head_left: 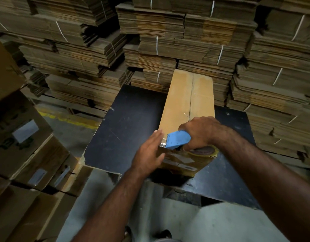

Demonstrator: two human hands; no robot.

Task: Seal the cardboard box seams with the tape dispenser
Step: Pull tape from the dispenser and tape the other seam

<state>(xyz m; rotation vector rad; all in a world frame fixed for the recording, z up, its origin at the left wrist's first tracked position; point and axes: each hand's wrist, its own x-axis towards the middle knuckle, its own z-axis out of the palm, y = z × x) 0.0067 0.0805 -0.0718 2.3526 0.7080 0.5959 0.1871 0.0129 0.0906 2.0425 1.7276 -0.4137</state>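
1. Left: taped cartons (pixel 28 154) are stacked beside the dark surface (pixel 126 123).
2. The left hand (pixel 149 152) is laid flat, fingers straight, against the near left corner of the cardboard box (pixel 182 102); nothing is held in it.
3. The box stands on the surface, its long axis and centre seam (pixel 191 95) running away from the person.
4. The blue tape dispenser (pixel 177 138) is set at the near top edge, apparently cutter-end leftward, and is nearer the right hand.
5. The right hand (pixel 201 131) is closed in a full grip round the dispenser handle; the seam lies ahead of it.
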